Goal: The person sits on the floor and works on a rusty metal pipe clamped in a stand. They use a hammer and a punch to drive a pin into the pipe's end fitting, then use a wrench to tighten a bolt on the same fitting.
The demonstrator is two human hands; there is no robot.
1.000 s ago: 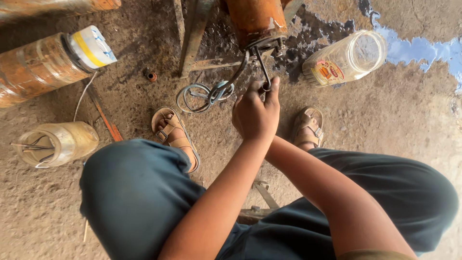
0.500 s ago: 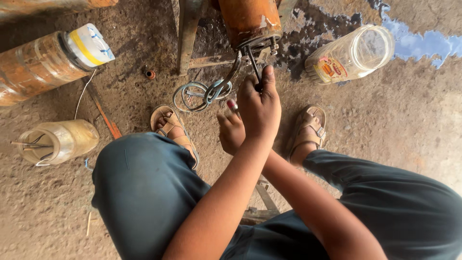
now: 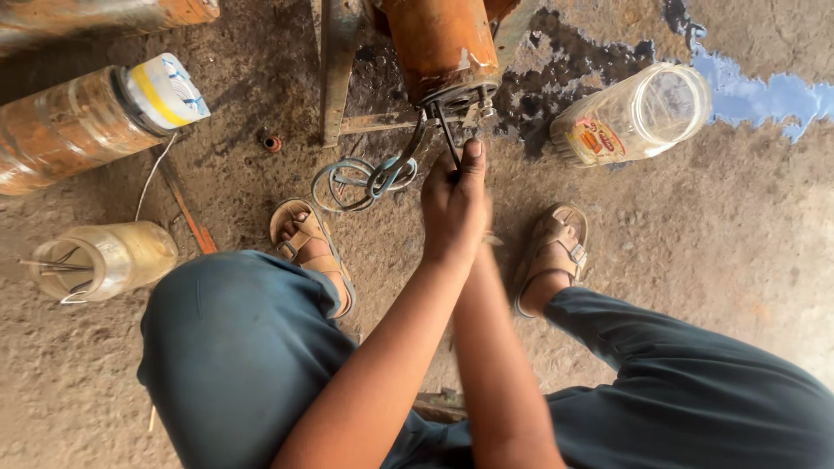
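Note:
A rusty orange cylinder [image 3: 439, 43] stands at the top centre, with dark wires and small metal fittings at its lower end. My left hand [image 3: 453, 204] reaches up to that end and is closed on a thin dark wire [image 3: 447, 139] coming out of it, thumb pointing up. My right hand [image 3: 493, 240] lies under the left one; only a blurred edge shows, and its fingers are hidden. A coil of grey cable [image 3: 360, 178] lies on the ground just left of my hands.
On the dirt floor a clear plastic jar [image 3: 630, 117] lies at the right and a yellowish jar holding thin rods [image 3: 100, 260] at the left. A rusty drum with a white cap [image 3: 78, 126], a metal frame bar [image 3: 334, 69] and a puddle [image 3: 756, 91] surround them. My sandalled feet [image 3: 308, 243] flank the hands.
My right hand, seen left of and below the left hand half a second ago, has slipped under it. The left hand stays on the wire at the cylinder's end.

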